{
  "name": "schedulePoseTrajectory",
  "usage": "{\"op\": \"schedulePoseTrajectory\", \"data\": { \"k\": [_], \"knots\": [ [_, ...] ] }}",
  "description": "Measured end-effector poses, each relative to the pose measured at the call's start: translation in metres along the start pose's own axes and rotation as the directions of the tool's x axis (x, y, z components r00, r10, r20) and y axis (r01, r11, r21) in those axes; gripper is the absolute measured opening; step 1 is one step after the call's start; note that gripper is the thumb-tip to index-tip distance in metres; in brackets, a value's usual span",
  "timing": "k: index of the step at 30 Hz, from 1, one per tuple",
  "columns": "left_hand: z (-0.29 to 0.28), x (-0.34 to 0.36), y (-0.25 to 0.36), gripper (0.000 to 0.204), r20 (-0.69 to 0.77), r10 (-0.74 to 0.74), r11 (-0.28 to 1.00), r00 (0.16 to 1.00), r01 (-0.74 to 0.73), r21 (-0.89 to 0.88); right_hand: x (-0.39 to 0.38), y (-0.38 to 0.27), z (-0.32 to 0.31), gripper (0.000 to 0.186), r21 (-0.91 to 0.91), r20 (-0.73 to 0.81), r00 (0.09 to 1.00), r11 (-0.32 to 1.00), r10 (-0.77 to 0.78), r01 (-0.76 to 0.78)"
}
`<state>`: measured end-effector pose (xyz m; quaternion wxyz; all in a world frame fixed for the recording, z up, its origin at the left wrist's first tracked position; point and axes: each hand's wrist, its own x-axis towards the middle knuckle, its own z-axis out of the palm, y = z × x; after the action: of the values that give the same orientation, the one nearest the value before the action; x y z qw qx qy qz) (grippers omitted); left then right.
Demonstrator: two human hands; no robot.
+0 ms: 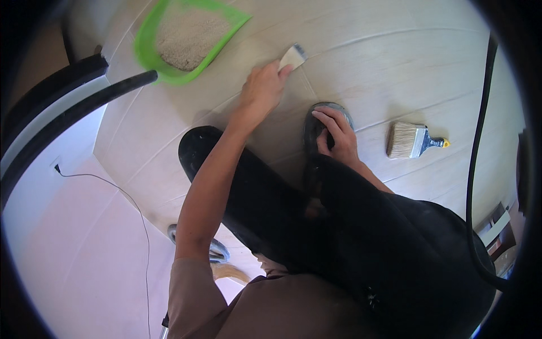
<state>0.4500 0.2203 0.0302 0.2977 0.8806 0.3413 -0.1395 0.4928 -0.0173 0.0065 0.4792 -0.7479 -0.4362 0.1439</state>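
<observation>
Out ahead, my left hand (264, 90) is closed around a small off-white scraper (293, 57), its dark edge down at the tile floor near a grout line. My right hand (340, 138) rests on the toe of my dark shoe (311, 127), fingers apart and slightly bent, holding nothing. Ahead and to the left of my left hand lies a green dustpan (145, 40) with a heap of grey-beige dust (191, 39) in it. To the right of my right hand, a wide paintbrush (403, 140) with pale bristles and a blue and yellow handle lies on the tiles.
Beige floor tiles (361, 73) surround my feet. A thin black cord (127, 195) with a plug trails at the left. Dark curved bars (79, 110) reach in from the left, and a thick black cable (479, 130) hangs at the right. Slippers (219, 250) lie behind my left arm.
</observation>
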Motion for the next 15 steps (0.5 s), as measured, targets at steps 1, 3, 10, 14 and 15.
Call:
{"op": "schedulePoseTrajectory", "data": {
  "k": [1,3,10,14,15],
  "knots": [
    [-0.001,0.002,0.001,0.051,0.006,0.024,1.000,1.000,-0.024,0.000,0.001,0.001,0.000,0.052,-0.004,0.001,1.000,1.000,-0.009,0.009],
    [-0.007,-0.002,0.007,0.053,0.009,0.016,1.000,1.000,-0.016,0.004,0.001,0.004,-0.002,0.053,-0.006,0.008,1.000,1.000,-0.024,0.024],
    [-0.008,0.004,0.005,0.057,0.041,0.000,1.000,0.999,-0.001,0.018,-0.001,0.007,-0.004,0.055,0.007,0.012,1.000,1.000,-0.007,0.007],
    [0.008,0.018,0.006,0.057,0.103,-0.004,0.989,0.995,0.019,-0.146,0.004,-0.002,-0.003,0.058,0.018,0.015,0.999,0.999,0.028,-0.028],
    [0.009,0.018,0.017,0.055,0.074,-0.022,0.995,0.997,0.029,-0.091,0.004,-0.001,-0.002,0.059,0.009,0.023,1.000,1.000,0.016,-0.016]
  ]
}}
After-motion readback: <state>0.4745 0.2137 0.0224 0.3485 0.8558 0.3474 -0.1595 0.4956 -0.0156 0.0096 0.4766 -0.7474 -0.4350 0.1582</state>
